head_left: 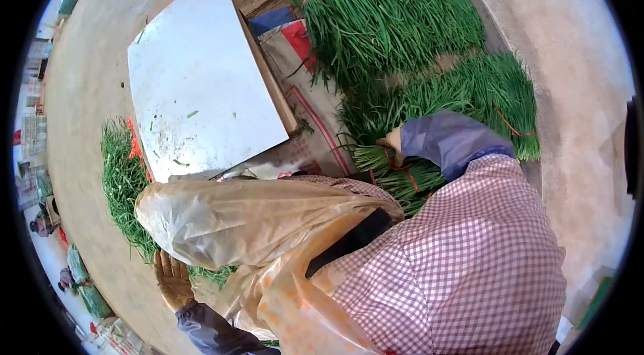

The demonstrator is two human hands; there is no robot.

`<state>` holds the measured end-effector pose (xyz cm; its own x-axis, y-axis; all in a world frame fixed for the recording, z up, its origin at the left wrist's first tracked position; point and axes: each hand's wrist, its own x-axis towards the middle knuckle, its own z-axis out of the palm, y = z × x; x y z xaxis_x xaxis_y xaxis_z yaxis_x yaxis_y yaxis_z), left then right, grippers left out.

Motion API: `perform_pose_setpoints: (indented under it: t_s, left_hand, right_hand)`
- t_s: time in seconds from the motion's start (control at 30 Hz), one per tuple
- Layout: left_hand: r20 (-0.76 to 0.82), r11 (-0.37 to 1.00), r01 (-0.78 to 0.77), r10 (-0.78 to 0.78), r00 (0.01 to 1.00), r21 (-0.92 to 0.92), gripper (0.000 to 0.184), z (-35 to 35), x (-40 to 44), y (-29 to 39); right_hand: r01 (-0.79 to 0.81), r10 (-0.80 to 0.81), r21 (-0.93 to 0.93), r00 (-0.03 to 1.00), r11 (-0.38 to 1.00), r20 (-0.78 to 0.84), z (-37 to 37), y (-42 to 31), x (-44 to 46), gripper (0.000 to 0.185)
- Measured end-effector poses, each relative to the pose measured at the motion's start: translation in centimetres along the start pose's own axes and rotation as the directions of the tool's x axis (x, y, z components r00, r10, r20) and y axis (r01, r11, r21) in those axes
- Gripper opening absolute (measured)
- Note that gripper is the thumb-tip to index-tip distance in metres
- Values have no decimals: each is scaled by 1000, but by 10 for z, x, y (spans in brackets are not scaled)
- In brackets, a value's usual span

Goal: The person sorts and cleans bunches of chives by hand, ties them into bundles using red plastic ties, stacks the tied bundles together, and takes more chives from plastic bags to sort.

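Note:
My right hand [394, 143], partly hidden by its purple sleeve, is closed on a bundle of garlic chives [412, 179] tied with red bands. This bundle lies close to my lap, beside the lower row of chives [436, 96]. My left hand [173, 281], in a tan glove, is held out at lower left with fingers stretched and nothing in it. Near it are loose chives [124, 197] on the floor and my plastic-covered knee [194, 221].
A white board [201, 86] with green scraps stands in front of me. Behind it, tied chive bundles [396, 16] lie in a row by a printed sack [312, 113]. Green bags [94, 301] and people are far left. Bare concrete floor [87, 86] runs along the left.

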<state>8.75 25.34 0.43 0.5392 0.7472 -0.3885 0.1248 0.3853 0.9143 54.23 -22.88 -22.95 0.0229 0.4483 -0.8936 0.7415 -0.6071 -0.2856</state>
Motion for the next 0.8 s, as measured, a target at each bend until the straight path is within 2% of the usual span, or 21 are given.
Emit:
perform_pose_setpoints:
  t_s: [0.03, 0.07, 0.13, 0.17, 0.2, 0.23, 0.3, 0.33, 0.4, 0.5, 0.53, 0.6, 0.63, 0.73, 0.77, 0.8]
  left_hand:
    - [39, 998, 13, -11, 999, -68, 92, -5, 0, -3]
    - [75, 999, 16, -13, 997, -47, 91, -10, -3, -5]
    - [159, 1000, 0, 2, 987, -11, 89, -13, 1, -8]
    - [-73, 997, 74, -73, 995, 2, 77, -1, 2, -8]
    - [-108, 995, 92, -94, 990, -25, 71, 3, 3, -8]
    - [-141, 992, 113, -119, 983, -51, 66, 6, 4, -7]
    - [-202, 983, 154, -172, 964, -100, 58, 17, 11, -9]
    - [-235, 978, 171, -196, 952, -122, 55, 27, 16, -10]
    - [-316, 967, 198, -240, 918, -160, 50, 37, 20, -6]
    - [-243, 979, 159, -187, 952, -131, 50, 15, 21, -13]
    - [-218, 983, 146, -169, 961, -115, 50, 9, 20, -15]
    - [-312, 975, 167, -206, 928, -149, 50, 18, 19, -14]
    - [-329, 965, 179, -235, 914, -192, 51, 5, 23, -23]
    - [-349, 902, 203, -344, 872, -381, 49, 6, 22, -40]
    - [-334, 879, 217, -375, 865, -425, 49, -7, 23, -57]
    - [-315, 853, 232, -406, 858, -468, 48, -14, 25, -66]
  right_hand:
    - [-47, 47, -52, 999, 998, -9, -1, -8, -1, 98]
    - [-97, 96, -96, 995, 991, -23, 1, -15, -1, 89]
    - [-133, 97, -231, 982, 964, -160, 15, -23, 23, 55]
    - [-158, 90, -298, 969, 941, -229, 21, -27, 40, 39]
    - [-185, 79, -360, 954, 914, -290, 21, -31, 50, 27]
    - [-79, -46, -304, 923, 949, -383, 7, -44, 53, 27]
    - [171, -292, -264, 790, 949, -539, -21, -71, 59, 27]
    - [315, -393, -242, 809, 918, -438, -48, -88, 38, 41]
    - [411, -406, -28, 883, 911, -234, -40, -82, 67, 45]
    - [232, -141, 357, 955, 905, -262, -12, -42, 96, 60]
    - [261, -85, 479, 930, 838, -359, 2, -32, 106, 60]
    - [328, 96, 686, 860, 649, -502, 36, -21, 113, 61]
    - [429, 86, 669, 801, 607, -592, 21, -34, 73, 57]
    - [492, 43, 500, 680, 713, -732, 14, -39, 64, 45]
    - [516, 17, 335, 527, 788, -850, 17, -28, 78, 35]
    - [429, 94, 370, 541, 824, -836, 0, -23, 66, 33]
